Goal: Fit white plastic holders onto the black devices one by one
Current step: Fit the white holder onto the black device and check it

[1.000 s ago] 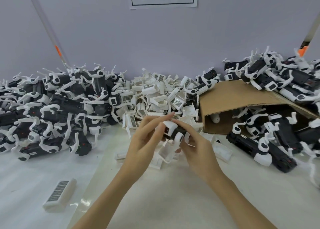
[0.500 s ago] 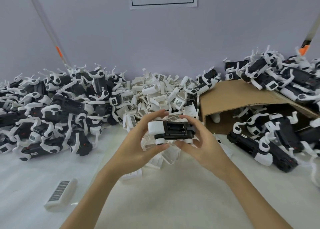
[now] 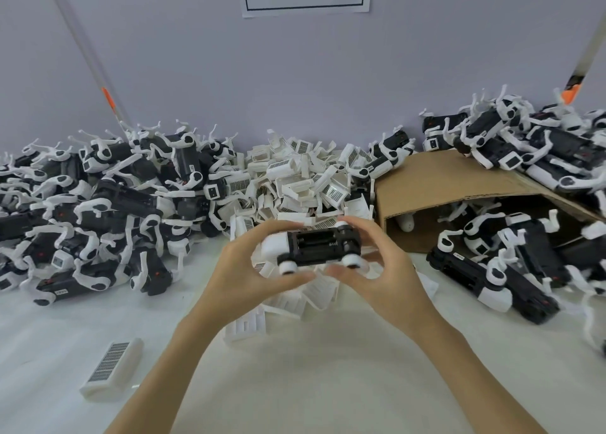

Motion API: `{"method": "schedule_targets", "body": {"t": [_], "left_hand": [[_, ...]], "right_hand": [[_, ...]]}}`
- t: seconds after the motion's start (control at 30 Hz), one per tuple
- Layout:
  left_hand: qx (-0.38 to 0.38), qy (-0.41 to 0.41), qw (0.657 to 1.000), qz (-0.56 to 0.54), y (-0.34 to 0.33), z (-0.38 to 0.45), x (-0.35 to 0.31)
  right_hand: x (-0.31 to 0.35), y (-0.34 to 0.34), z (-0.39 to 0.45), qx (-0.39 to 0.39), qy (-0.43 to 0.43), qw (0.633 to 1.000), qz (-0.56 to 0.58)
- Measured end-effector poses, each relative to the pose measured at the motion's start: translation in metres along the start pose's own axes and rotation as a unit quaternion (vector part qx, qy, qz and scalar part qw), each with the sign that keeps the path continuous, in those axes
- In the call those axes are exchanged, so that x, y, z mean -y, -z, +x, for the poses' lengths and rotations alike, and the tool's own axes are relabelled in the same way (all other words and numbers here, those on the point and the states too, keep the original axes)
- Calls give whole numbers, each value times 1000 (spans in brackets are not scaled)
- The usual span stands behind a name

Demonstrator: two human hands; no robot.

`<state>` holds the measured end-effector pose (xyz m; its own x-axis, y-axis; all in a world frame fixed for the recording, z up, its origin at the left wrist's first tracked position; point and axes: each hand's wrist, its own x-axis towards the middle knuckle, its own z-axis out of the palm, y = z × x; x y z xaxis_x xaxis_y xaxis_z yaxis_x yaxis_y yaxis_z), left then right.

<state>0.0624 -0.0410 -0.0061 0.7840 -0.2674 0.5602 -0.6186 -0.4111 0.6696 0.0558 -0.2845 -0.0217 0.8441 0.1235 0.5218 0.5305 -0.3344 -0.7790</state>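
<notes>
You hold the black device (image 3: 319,245) level above the holder pile (image 3: 295,178), left hand (image 3: 252,269) and right hand (image 3: 383,266) curled around its ends, open bay facing you for fitting.

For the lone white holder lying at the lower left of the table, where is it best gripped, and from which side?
Grip the lone white holder across its two long side walls, coming straight down from above with the left hand. It lies flat, barcode label up, apart from the pile with bare table beside both long sides, so the fingers likely fit there. Its ends are farther apart.
</notes>
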Motion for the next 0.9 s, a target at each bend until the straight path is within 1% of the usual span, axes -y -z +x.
{"method": "schedule_targets", "body": {"t": [0.03,0.07,0.13,0.17,0.23,0.27,0.3,0.33,0.37,0.4,0.43,0.5,0.53,0.57,0.63,0.7,0.8,0.9], "left_hand": [[13,53,996,-72,-1,0,-2],[13,106,984,-145,-5,1,-5],[-26,203,947,-247,-14,2,-11],[-49,249,925,-284,-17,3,-12],[-86,316,887,-327,-18,6,-9],[-99,336,875,-334,-16,6,-6],[-113,351,866,-337,-15,6,-3],[-128,358,860,-341,-13,6,0],[-145,360,855,-345,-13,7,3],[-160,359,851,-348,-12,7,5],[-172,358,849,-347,-12,8,7],[-182,354,850,-346,-12,8,9],[-183,350,851,-346,-12,8,9],[-182,347,852,-346,-12,8,9],[-175,342,858,-341,-12,8,7],[-172,341,860,-338,-14,8,3],[-174,339,862,-335,-14,8,1],[-201,332,857,-338,-14,8,0]], "right_hand": [[1,-1,0,13,-45,998,35],[3,-3,-1,27,-79,994,65],[1,-7,-2,57,-112,986,105],[1,-8,-2,66,-130,979,140],[-1,-8,-1,49,-155,968,192],[-2,-8,-2,30,-153,971,180],[-3,-8,-2,15,-143,980,137],[-5,-7,-3,6,-118,991,65],[-7,-7,-4,14,-85,996,-6],[-10,-7,-5,41,-52,996,-68],[-11,-8,-7,87,-29,990,-111],[-12,-13,-10,181,-5,967,-181],[-13,-16,-11,203,13,955,-215],[-15,-19,-11,199,31,949,-241],[-17,-22,-10,161,56,949,-264],[-18,-20,-7,122,58,952,-274],[-20,-13,-5,73,47,967,-240],[-21,-7,-4,19,19,983,-180]]}}
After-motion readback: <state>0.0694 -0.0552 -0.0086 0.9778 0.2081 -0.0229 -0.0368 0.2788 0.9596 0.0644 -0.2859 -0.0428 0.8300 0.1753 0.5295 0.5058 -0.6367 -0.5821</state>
